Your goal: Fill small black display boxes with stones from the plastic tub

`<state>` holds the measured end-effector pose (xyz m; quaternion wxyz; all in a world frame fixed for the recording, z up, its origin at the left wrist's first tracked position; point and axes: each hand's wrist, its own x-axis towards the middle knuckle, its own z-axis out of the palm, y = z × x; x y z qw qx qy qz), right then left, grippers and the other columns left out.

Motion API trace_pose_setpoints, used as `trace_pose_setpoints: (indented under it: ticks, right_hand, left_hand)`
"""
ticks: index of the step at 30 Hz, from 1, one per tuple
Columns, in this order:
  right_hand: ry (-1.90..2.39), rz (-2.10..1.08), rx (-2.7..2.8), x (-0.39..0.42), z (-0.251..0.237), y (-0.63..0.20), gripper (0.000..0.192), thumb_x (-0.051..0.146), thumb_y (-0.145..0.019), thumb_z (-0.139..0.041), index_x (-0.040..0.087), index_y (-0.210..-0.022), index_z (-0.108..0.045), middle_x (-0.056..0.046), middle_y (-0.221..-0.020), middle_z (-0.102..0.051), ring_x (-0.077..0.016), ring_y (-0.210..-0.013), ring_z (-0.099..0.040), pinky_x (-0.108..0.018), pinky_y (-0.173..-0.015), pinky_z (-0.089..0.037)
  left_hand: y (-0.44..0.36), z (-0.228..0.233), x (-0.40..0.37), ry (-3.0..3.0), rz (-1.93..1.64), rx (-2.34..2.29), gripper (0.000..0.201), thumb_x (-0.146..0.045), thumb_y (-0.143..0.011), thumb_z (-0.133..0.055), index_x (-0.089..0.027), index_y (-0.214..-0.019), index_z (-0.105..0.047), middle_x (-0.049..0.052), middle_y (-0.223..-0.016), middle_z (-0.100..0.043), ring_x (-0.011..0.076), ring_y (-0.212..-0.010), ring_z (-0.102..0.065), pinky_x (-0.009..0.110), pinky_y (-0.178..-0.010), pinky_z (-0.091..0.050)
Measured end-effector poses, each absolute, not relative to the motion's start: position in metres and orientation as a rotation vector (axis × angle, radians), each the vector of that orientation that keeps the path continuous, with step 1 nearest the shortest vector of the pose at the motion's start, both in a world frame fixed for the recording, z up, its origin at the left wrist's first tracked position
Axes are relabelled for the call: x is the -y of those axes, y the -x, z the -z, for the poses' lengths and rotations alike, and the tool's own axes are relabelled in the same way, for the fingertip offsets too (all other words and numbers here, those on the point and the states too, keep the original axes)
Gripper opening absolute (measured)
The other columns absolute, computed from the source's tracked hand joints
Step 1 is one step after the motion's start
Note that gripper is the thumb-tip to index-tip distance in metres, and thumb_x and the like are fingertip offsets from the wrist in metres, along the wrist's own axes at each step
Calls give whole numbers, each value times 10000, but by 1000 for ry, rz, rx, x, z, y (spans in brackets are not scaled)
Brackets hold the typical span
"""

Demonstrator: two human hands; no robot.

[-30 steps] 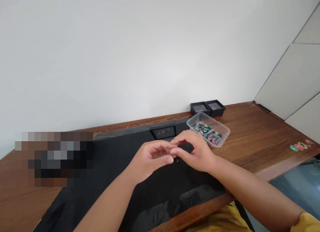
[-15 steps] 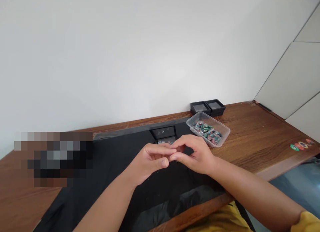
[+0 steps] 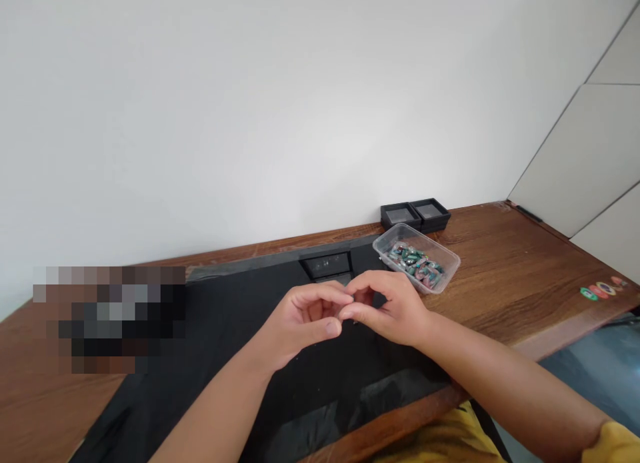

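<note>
My left hand [image 3: 313, 316] and my right hand [image 3: 387, 306] meet above the black mat [image 3: 220, 336], fingertips together. Each hand is closed in a pinch. Whatever sits between the fingertips is tiny and mostly hidden; only a small dark bit shows near the right thumb. Just behind the hands lies an open black case [image 3: 327, 264] with a clear window in its lid; my fingers cover its near part. To the right of it stands a clear plastic container [image 3: 447, 270] holding several small green, pink and silvery pieces [image 3: 415, 260].
Black trays [image 3: 415, 214] are stacked by the wall behind the container. The wooden table [image 3: 505, 263] carries round stickers [image 3: 605, 288] at its right edge. A pixelated patch hides something at the left. A white wall [image 3: 300, 116] rises behind.
My left fingers have curled more, with the fingertips staying against the right hand's. Less of the case's near part shows behind the hands. The container has not moved.
</note>
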<state>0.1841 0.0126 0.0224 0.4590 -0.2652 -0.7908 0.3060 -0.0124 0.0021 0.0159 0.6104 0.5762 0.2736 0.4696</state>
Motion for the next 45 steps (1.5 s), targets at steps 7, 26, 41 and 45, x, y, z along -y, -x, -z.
trace_pose_setpoints:
  ticks: [7,26,41,45]
  right_hand:
    - [703,-597,1875,-18,-26,-195,386,463,-1067,-446,196,-969,-706,-23,-752,-710,-125,-636,-628,-250,-621,-474]
    - [747,-459,1929,-19,-33,-197,383,387,-1072,-424,198,-901,-709,-18,-696,-682,-130,-631,-636,-246,-635,-472]
    - [1745,-266,2030,-64,-46,-239,126,221,-938,-614,224,-986,-730,-15,-894,-766,-154,-688,-606,-277,-630,-360]
    - [1928,-373,2181,-70,-45,-248,219,196,-902,-651,227,-1106,-722,-36,-1044,-772,-186,-817,-656,-287,-657,-367]
  left_hand:
    - [33,-20,-3,-1916,-879,-1333,563,-467,-765,-799,-295,-1294,-705,10,-911,-735,173,-734,-645,310,-732,-556]
    - [44,-14,-12,-2252,-567,-1512,239,-475,-855,-650,-265,-904,-753,51,-956,-766,284,-931,-675,363,-806,-514]
    - [46,-10,-14,-2244,-577,-1462,187,-453,-857,-680,-283,-839,-756,41,-916,-772,282,-928,-675,365,-816,-520]
    - [45,-10,-14,-2249,-549,-1482,199,-454,-858,-673,-273,-797,-730,46,-948,-775,286,-943,-674,369,-822,-520]
